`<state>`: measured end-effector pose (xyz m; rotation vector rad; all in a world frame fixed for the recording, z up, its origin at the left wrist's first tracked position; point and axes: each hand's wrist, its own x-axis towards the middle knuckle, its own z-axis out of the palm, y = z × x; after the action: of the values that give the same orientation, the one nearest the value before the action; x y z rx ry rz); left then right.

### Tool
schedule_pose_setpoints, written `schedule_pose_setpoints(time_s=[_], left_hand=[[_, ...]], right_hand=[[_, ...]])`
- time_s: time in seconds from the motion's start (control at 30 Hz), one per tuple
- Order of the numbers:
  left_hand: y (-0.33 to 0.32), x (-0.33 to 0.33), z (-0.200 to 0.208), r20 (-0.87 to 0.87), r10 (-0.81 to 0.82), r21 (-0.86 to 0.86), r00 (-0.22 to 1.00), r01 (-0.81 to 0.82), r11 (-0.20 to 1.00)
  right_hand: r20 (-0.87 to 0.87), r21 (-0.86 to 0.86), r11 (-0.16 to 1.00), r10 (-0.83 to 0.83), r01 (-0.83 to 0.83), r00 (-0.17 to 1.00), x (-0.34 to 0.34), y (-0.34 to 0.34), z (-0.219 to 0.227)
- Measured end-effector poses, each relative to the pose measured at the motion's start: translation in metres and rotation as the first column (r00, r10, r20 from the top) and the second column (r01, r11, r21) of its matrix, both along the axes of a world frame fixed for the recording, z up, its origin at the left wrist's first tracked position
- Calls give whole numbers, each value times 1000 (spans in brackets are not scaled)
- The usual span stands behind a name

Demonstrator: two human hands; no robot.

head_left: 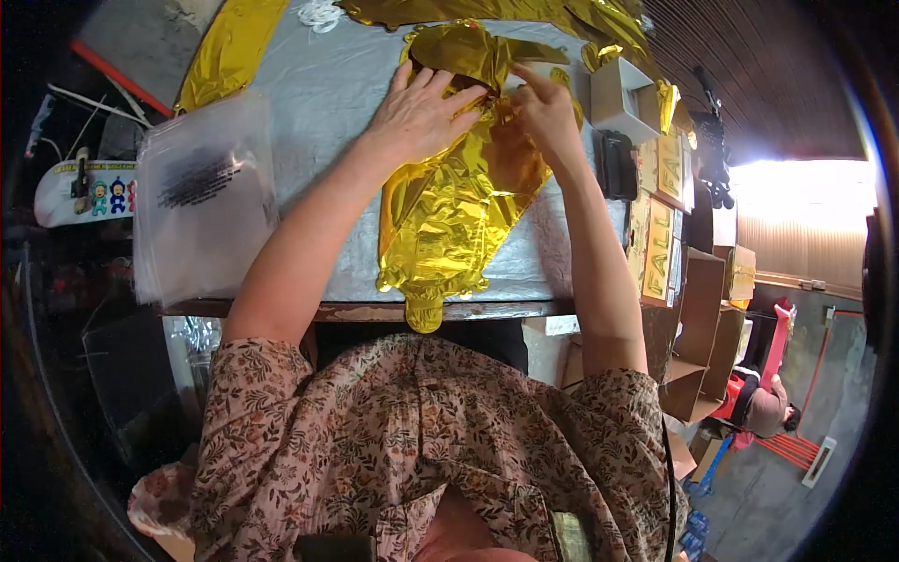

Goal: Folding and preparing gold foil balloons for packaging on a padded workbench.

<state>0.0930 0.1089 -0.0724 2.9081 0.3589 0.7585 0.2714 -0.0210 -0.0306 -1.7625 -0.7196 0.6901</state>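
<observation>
A flat, deflated gold foil balloon (440,225) lies on the grey-covered table, its tab hanging over the near edge. Its far part is folded over on itself. My left hand (426,112) rests on that fold with fingers spread and stretched out. My right hand (546,110) is at the fold's right side, index finger extended and the other fingers curled in against the foil. What those curled fingers pinch is partly hidden.
Clear plastic bags (206,206) lie on the left. More gold foil (229,51) is at the far left and far edge, near a white string bundle (321,14). To the right stand an open white box (625,98), a black case (615,164) and cardboard boxes (698,328). Another person (768,407) is farther right.
</observation>
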Motion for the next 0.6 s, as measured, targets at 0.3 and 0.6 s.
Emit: schedule_pose_setpoints(time_s=[0.3,0.6], left_hand=[[-2,-2,16,-237,9,-167,971,-49,985],[1,2,-4,-77,24,-92,997,-31,995]], right_hand=[[714,-107,918,337,-381,613,-2,29,5],[509,76,976,138,-204,849,15,6,-5]])
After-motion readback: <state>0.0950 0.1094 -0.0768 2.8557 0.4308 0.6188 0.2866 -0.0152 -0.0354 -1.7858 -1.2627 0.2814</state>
